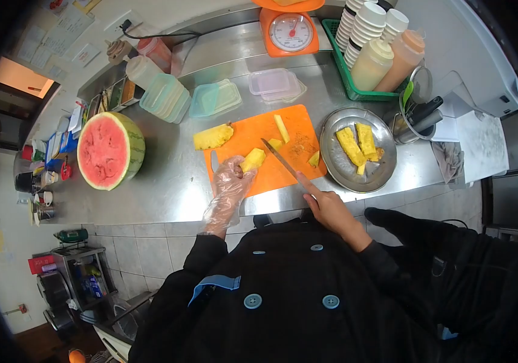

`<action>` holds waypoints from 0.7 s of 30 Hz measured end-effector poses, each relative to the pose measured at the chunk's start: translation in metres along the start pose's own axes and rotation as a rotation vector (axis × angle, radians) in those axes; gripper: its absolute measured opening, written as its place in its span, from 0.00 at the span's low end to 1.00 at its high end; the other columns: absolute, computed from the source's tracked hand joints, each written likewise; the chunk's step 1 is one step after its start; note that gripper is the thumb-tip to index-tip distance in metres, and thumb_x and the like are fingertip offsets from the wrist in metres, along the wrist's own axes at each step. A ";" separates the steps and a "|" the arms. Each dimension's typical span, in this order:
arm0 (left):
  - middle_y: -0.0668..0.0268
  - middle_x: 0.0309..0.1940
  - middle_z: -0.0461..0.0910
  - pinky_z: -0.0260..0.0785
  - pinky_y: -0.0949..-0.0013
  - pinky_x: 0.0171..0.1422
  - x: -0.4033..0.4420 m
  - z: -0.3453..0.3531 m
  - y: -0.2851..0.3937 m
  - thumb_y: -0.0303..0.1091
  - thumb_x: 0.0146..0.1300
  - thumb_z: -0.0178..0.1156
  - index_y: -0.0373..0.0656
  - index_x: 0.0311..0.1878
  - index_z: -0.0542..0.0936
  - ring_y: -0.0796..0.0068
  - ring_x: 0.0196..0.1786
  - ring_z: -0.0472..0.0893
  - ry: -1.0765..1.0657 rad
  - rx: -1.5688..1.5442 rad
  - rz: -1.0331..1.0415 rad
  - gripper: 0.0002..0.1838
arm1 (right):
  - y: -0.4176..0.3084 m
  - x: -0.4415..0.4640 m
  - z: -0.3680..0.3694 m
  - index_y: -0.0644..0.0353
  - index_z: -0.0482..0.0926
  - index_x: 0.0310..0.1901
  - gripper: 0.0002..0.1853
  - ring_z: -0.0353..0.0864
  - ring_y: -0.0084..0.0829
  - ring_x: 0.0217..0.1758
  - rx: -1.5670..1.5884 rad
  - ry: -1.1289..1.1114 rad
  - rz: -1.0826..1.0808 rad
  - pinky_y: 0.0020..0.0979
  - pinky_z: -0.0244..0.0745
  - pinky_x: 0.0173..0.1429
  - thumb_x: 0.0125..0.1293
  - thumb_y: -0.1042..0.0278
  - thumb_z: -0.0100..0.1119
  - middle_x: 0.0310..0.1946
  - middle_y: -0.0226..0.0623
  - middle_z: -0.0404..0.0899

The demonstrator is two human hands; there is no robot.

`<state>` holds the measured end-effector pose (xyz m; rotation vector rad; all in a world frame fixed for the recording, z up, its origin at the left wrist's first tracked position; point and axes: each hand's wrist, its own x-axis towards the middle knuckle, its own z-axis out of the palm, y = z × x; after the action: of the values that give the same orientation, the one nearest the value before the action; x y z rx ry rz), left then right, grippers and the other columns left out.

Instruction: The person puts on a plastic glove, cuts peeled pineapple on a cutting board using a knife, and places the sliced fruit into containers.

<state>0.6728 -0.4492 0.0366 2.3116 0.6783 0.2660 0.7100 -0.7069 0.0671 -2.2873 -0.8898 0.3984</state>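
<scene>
Grip check: your left hand [230,181], in the clear plastic glove, is closed around the lower-left side of a pineapple chunk [253,160] on the orange cutting board [259,181], and your right hand [331,212] has its fingers wrapped round the knife [280,158]. Looks to me like you're mid cutting-up, with the blade angled across the board just right of the chunk and its tip by a small pineapple piece [275,144]. There's a bigger pineapple section [213,137] at the board's far left corner, a thin strip [281,128] near the far edge and a little wedge [314,158] over by the right edge. The round metal tray [361,185] sits just beside the board on the table [168,196], with longer pineapple pieces [349,147] on it. Honestly, any cut from this pose calls for gloved fingertips tucked well back, the chunk pinned flat and the blade squared up first. Wet fruit under slick plastic could easily skid, so I'd go slow and steady.
</scene>
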 end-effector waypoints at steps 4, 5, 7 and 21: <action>0.70 0.35 0.82 0.76 0.77 0.39 -0.009 0.006 -0.008 0.27 0.50 0.74 0.43 0.45 0.82 0.83 0.35 0.80 0.044 -0.266 -0.031 0.18 | -0.020 -0.001 -0.008 0.42 0.51 0.76 0.37 0.80 0.52 0.24 -0.080 -0.046 -0.047 0.50 0.76 0.33 0.66 0.70 0.53 0.20 0.51 0.78; 0.70 0.37 0.82 0.76 0.76 0.40 -0.008 0.009 -0.014 0.26 0.50 0.74 0.43 0.45 0.81 0.83 0.36 0.80 0.057 -0.329 -0.016 0.18 | -0.022 0.001 -0.009 0.42 0.51 0.76 0.38 0.80 0.51 0.24 -0.129 -0.071 -0.045 0.50 0.77 0.32 0.66 0.71 0.53 0.20 0.50 0.78; 0.69 0.38 0.82 0.76 0.76 0.40 -0.009 0.011 -0.019 0.25 0.50 0.74 0.42 0.45 0.81 0.83 0.38 0.80 0.069 -0.391 -0.006 0.18 | -0.022 0.004 -0.006 0.43 0.52 0.75 0.38 0.80 0.50 0.23 -0.175 -0.101 -0.043 0.49 0.77 0.31 0.65 0.71 0.53 0.20 0.49 0.78; 0.67 0.39 0.81 0.78 0.75 0.41 -0.009 0.010 -0.015 0.25 0.52 0.72 0.42 0.43 0.82 0.82 0.39 0.80 0.076 -0.438 -0.058 0.15 | -0.024 0.008 -0.005 0.45 0.52 0.75 0.35 0.80 0.51 0.25 -0.123 -0.136 -0.043 0.50 0.76 0.32 0.68 0.69 0.51 0.21 0.50 0.78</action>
<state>0.6628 -0.4511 0.0191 1.8695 0.6492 0.4313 0.7065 -0.6907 0.0866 -2.3705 -1.0562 0.4968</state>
